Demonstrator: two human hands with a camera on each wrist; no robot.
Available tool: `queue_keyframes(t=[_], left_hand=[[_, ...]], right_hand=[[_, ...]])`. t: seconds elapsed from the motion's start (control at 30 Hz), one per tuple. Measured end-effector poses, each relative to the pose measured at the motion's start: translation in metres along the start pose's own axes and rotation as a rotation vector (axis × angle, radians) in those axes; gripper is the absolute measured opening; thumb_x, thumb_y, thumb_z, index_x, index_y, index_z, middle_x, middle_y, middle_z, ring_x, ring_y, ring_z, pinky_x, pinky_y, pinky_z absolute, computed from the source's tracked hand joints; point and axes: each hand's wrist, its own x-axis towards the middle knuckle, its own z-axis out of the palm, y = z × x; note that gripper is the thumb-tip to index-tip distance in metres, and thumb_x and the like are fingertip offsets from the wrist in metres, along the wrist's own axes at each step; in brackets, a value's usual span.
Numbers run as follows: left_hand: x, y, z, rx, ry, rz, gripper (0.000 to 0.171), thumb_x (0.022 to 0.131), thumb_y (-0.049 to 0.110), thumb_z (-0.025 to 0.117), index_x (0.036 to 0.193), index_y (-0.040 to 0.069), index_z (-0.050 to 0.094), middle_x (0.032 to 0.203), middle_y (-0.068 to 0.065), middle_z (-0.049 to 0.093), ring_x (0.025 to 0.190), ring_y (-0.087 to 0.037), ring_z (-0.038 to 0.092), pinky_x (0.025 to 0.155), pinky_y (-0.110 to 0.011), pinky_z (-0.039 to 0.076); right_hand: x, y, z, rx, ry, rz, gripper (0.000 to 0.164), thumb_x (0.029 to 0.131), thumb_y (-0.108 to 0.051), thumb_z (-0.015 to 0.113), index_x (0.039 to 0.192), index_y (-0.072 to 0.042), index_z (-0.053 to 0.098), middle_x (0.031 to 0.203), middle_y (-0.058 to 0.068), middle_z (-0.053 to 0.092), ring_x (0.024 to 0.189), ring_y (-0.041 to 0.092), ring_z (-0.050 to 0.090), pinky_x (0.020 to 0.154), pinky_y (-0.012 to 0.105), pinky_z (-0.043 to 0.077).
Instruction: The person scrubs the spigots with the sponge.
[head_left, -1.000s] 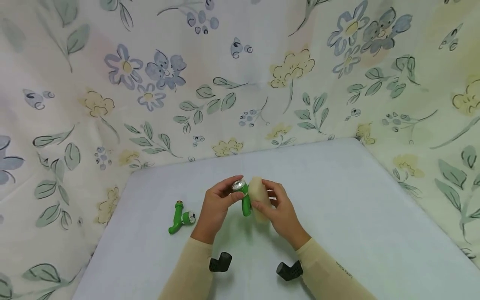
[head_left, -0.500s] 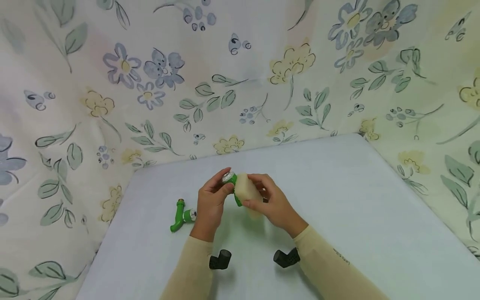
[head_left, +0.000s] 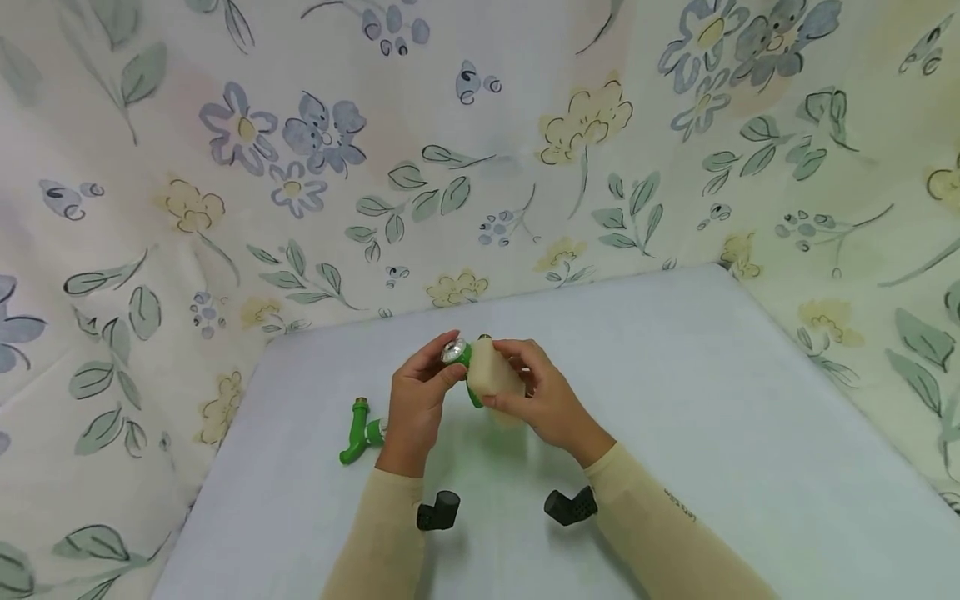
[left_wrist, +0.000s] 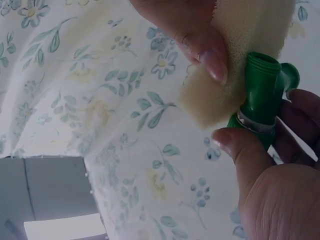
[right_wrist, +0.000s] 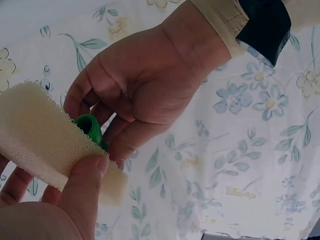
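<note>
Above the table, my left hand (head_left: 417, 396) grips a green faucet (left_wrist: 262, 90) by its silver-capped knob end, thumb on one side and fingers on the other. A pale yellow sponge (head_left: 492, 371) is pinched between thumb and fingers of my right hand (head_left: 551, 404). The sponge lies against the faucet's body and hides much of it in the head view. In the left wrist view the faucet's open threaded spout end faces up beside the sponge. The right wrist view shows the sponge (right_wrist: 45, 135) in front of the faucet (right_wrist: 90, 129).
A second green faucet (head_left: 358, 433) lies on the white table (head_left: 675, 417), left of my left wrist and partly covered by it. A floral curtain (head_left: 480, 167) hangs behind the table. Black camera mounts (head_left: 438, 510) sit on both sleeves.
Both hands have shifted slightly left and up with the faucet and sponge. The sponge has moved over the faucet's body, covering more of it.
</note>
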Motion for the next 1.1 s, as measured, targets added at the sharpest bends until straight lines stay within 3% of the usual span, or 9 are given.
queue_keyframes(t=[0.13,0.33,0.53,0.7,0.87,1.1], left_hand=[[0.0,0.0,0.001,0.004,-0.026,-0.005,0.044,0.086,0.002,0.07,0.129,0.003,0.06,0.117,-0.021,0.056,0.099,-0.028,0.057,0.084,-0.034,0.052],[-0.001,0.004,0.002,0.013,-0.065,0.0,0.044,0.086,0.004,0.071,0.128,0.004,0.06,0.118,-0.022,0.056,0.102,-0.027,0.055,0.083,-0.031,0.052],[-0.002,0.006,0.002,-0.024,-0.073,0.016,0.044,0.086,0.001,0.069,0.129,0.001,0.058,0.118,-0.022,0.056,0.103,-0.028,0.055,0.084,-0.031,0.051],[-0.002,0.006,0.002,-0.043,-0.08,0.012,0.045,0.086,0.0,0.069,0.129,0.001,0.058,0.119,-0.023,0.057,0.105,-0.028,0.055,0.086,-0.033,0.051],[0.0,0.007,0.003,-0.019,-0.065,0.011,0.044,0.087,0.003,0.07,0.129,0.002,0.058,0.117,-0.022,0.057,0.102,-0.028,0.056,0.085,-0.034,0.052],[0.001,0.003,0.0,-0.038,0.003,-0.015,0.044,0.089,0.003,0.067,0.131,0.004,0.057,0.119,-0.021,0.056,0.1,-0.028,0.057,0.09,-0.038,0.049]], right_hand=[[0.004,0.013,-0.006,-0.044,0.055,-0.013,0.063,0.084,-0.015,0.076,0.139,-0.018,0.045,0.127,0.002,0.047,0.11,0.029,0.047,0.089,0.054,0.042],[0.009,0.033,-0.012,-0.096,0.11,-0.039,0.063,0.082,-0.028,0.078,0.137,-0.029,0.047,0.125,-0.004,0.048,0.11,0.024,0.049,0.089,0.049,0.043],[0.009,0.033,-0.011,-0.152,0.15,-0.051,0.063,0.082,-0.037,0.076,0.138,-0.032,0.047,0.124,-0.005,0.047,0.11,0.018,0.047,0.086,0.047,0.043],[0.008,0.032,-0.011,-0.148,0.216,0.0,0.064,0.083,-0.036,0.076,0.139,-0.027,0.045,0.125,-0.002,0.045,0.109,0.019,0.046,0.086,0.047,0.043],[0.007,0.031,-0.009,-0.1,0.161,0.021,0.065,0.084,-0.029,0.076,0.141,-0.025,0.043,0.13,-0.001,0.043,0.113,0.025,0.045,0.089,0.05,0.041],[0.005,0.026,0.0,0.001,0.006,0.016,0.062,0.084,-0.032,0.075,0.138,-0.034,0.044,0.128,-0.007,0.045,0.109,0.025,0.048,0.085,0.046,0.047]])
